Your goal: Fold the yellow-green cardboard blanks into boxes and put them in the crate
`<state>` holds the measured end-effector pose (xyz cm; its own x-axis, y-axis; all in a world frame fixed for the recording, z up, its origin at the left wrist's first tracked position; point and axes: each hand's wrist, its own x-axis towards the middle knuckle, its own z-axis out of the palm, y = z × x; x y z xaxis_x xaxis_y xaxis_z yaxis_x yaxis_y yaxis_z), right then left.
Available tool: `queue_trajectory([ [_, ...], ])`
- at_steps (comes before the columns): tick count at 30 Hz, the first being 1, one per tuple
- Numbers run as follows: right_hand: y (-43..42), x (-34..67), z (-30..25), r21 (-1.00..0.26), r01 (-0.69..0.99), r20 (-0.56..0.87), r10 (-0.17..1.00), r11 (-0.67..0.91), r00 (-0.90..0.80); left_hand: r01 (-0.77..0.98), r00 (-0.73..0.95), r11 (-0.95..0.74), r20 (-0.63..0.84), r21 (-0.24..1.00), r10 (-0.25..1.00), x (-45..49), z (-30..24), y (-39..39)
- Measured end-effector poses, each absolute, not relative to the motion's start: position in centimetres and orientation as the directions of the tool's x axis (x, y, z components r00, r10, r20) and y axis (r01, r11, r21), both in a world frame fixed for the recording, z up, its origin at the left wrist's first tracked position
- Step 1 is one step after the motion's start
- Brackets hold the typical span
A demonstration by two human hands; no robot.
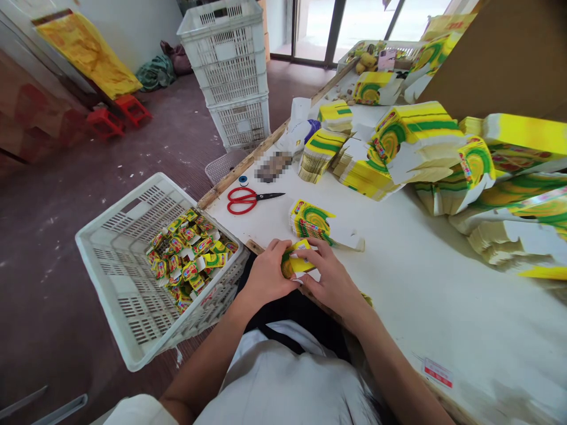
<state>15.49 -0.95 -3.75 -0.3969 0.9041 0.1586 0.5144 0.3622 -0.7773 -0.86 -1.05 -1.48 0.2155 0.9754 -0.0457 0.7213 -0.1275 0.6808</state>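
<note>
Between my two hands, at the table's near edge, is a small yellow and green cardboard box (300, 260). My left hand (271, 268) grips its left side, thumb along the bottom. On the other side my right hand (330, 274) holds it with fingers over the top and right end; a white flap shows there. Just beyond lies a small stack of flat box blanks (312, 221). Left of me, a white plastic crate (133, 289) holds several small folded boxes (190, 254). Red-handled scissors (248, 199) rest on the table beyond my left hand.
Stacks of yellow-green box blanks (411, 141) crowd the far and right parts of the white table (425, 307). Tall white stacked crates (234, 77) stand on the floor past the table's left edge. Red stools (119, 115) are farther left. A brown cardboard panel (500, 59) rises at right.
</note>
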Motion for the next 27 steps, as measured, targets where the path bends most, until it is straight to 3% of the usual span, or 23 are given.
queue_trajectory([
  [15, -0.85, 15.72, -3.69, -0.742, 0.544, 0.184, 0.899, 0.393, -0.398, 0.714, 0.239, -0.169, -0.009, 0.680, 0.971, -0.96, -1.46, -1.04],
  [27, -0.68, 16.20, -3.30, -0.783, 0.462, 0.209, 0.875, 0.417, -0.436, 0.696, 0.290, -0.211, 0.000, 0.686, 0.957, -1.80, -1.24, -1.02],
])
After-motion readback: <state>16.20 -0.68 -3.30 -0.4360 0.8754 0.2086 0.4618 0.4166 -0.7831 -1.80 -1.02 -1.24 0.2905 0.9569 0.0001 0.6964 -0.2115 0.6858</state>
